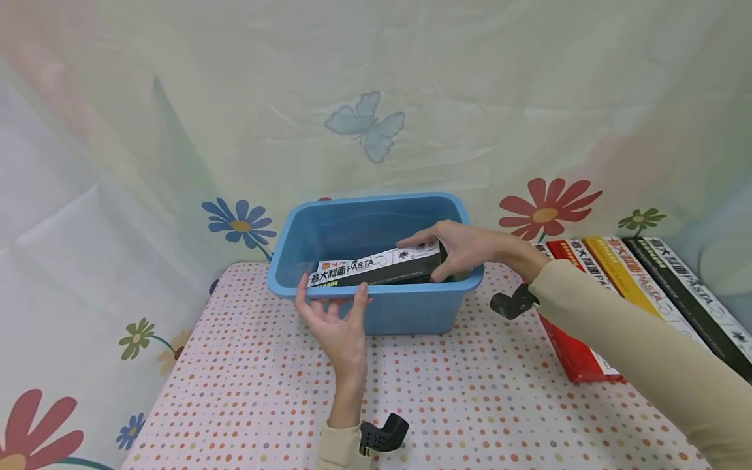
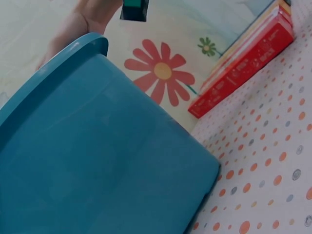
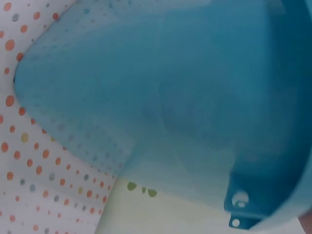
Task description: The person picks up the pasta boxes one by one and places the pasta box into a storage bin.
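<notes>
A blue plastic bin (image 1: 405,312) stands near the back of the table, and its outer wall fills much of both wrist views. Inside it a black and white pasta box (image 1: 405,264) lies tilted, its right end higher. My right hand (image 1: 464,247) grips that end, thumb in front and fingers behind. My left hand (image 1: 337,333) holds the bin's front rim, with index finger and thumb tips over the edge and other fingers under it. Part of another pasta box (image 1: 331,265), white with orange print, shows behind the black one. The bin's floor is mostly hidden.
Several pasta boxes lie side by side at the right: a red box (image 1: 578,356), a yellow box (image 1: 628,281) and a black box (image 1: 675,287). My right forearm crosses over them. A flowered cloth backdrop (image 1: 376,59) rises behind the dotted table (image 1: 247,391).
</notes>
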Available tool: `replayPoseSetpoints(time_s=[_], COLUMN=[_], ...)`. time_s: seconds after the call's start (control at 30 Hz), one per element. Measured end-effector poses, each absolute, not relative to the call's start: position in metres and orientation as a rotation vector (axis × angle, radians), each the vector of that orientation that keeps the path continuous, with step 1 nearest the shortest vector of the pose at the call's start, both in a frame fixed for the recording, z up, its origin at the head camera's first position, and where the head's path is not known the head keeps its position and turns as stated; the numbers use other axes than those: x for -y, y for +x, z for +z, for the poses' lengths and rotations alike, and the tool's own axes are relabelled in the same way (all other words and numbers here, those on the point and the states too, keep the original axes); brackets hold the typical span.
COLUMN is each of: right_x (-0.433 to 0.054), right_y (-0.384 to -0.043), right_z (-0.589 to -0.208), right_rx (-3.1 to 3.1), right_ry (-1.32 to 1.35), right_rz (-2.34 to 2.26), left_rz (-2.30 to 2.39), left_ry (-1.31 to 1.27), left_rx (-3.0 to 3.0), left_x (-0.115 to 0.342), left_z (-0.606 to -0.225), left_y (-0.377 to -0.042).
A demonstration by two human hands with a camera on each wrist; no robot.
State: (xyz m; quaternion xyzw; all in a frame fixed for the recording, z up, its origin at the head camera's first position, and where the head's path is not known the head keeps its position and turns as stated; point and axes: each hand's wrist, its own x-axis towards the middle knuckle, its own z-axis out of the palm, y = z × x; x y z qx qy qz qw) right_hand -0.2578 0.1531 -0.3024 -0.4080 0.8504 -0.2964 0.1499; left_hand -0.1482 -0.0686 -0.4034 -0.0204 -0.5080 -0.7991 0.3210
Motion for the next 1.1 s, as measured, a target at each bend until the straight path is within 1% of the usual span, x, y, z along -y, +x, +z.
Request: replayPoseSetpoints(time_s=[0.57, 0.7, 0.87, 1.1], right_x=[-0.145, -0.144, -0.143, -0.15], right_y=[-0.273, -0.276, -0.278, -0.273], right_z=[-0.297, -0.296, -0.3, -0.306], right_rx=[-2.304, -2.288, -2.206, -2.257], right_ry=[-1.106, -1.053, -1.008, -1.036], right_rz=[-0.786, -0.77, -0.903, -1.039], left_rz=[-2.097, -2.088, -2.078, -2.085], left_ry=[-0.092, -0.099, -0.095, -0.086], left_rx=[1.298, 1.296, 1.313, 1.331], left_x=[0.072, 0.072, 0.071, 0.07], left_z=[-0.403, -0.403, -0.404, -0.407], left_y=[-0.148, -0.149, -0.15, -0.15])
